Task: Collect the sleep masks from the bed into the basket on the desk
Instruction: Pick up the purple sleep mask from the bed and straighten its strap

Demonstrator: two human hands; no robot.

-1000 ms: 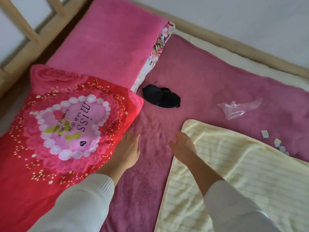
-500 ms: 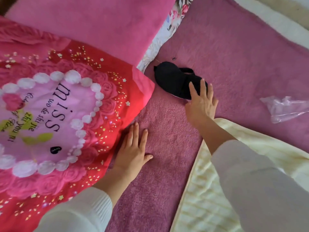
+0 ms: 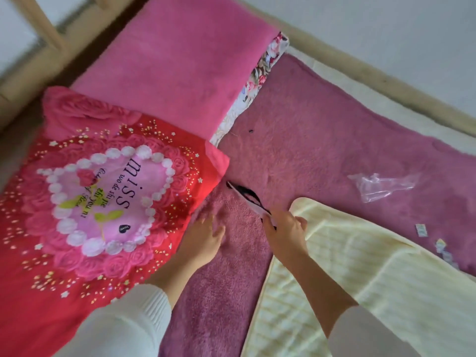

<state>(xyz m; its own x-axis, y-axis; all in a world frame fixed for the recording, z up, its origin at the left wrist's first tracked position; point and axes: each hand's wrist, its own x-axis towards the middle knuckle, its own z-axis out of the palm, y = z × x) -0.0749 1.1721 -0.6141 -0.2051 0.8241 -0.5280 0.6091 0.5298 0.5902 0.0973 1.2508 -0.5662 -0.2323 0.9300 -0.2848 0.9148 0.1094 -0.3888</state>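
A: Sleep mask (image 3: 248,199): motion-blurred, seen edge-on, near end buried in right hand (image 3: 284,234). Strap shape unreadable.

B: Fingers (image 3: 269,222) mostly curled out of view under the mask. Left hand (image 3: 203,240) blurred too, fingertips smeared into the purple blanket (image 3: 322,140).

A: Small scraps (image 3: 422,230) near right edge: too small to identify. Tiny dark speck (image 3: 251,131) likewise.

B: Red cushion (image 3: 108,202) cut off at left and bottom edges. Yellow blanket (image 3: 360,292) cropped bottom right. Both sleeves cut off below.

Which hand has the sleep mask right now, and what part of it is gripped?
The right hand pinches the sleep mask by its near end; the rest sticks out up-left, edge-on. The left hand holds nothing, spread on the purple blanket.
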